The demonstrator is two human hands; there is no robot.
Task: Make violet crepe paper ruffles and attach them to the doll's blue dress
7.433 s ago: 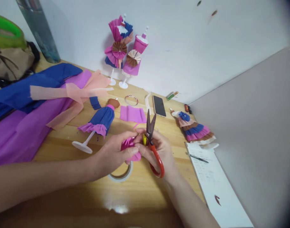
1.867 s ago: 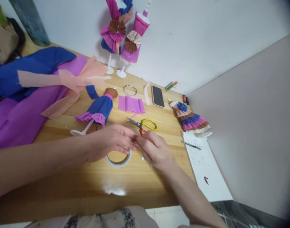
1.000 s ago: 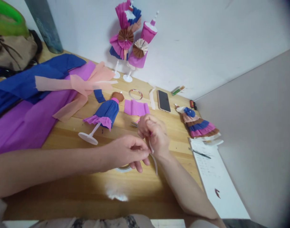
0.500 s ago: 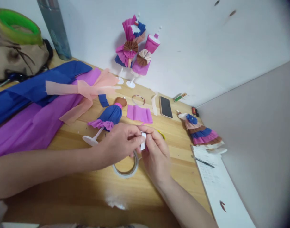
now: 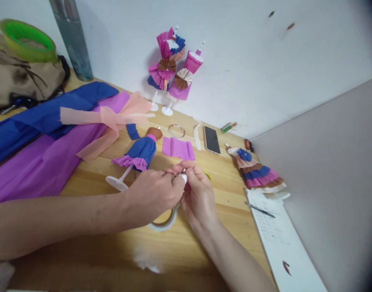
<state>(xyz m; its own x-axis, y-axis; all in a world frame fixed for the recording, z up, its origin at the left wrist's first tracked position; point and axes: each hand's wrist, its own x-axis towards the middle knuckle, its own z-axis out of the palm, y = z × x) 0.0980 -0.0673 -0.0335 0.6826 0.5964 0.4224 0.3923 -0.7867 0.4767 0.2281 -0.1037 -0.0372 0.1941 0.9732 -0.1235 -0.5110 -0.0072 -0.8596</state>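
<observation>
My left hand (image 5: 155, 188) and my right hand (image 5: 201, 192) meet over the middle of the table, fingers pinched together. Between the thumbs shows the end of a small white strip (image 5: 183, 177) that looks like a piece of tape; my fingers cover most of it. Just below, a roll of white tape (image 5: 172, 222) lies flat, partly hidden by my left hand. Behind my hands lies a folded purple piece of crepe paper (image 5: 178, 149). To its left, a small dress form (image 5: 143, 150) in blue and purple crepe paper leans over on its white stand.
Blue (image 5: 52, 107) and purple crepe paper (image 5: 48, 162) covers the left, with peach strips (image 5: 109, 117) on top. Two dressed forms (image 5: 176, 77) stand at the wall. A phone (image 5: 211, 140), another dress form (image 5: 260, 172) and a paper with a pen (image 5: 263, 210) are rightward.
My left hand has turned over the white strip, its back now facing up, and less of the strip shows. The view has shifted slightly, and the table things stay in place.
</observation>
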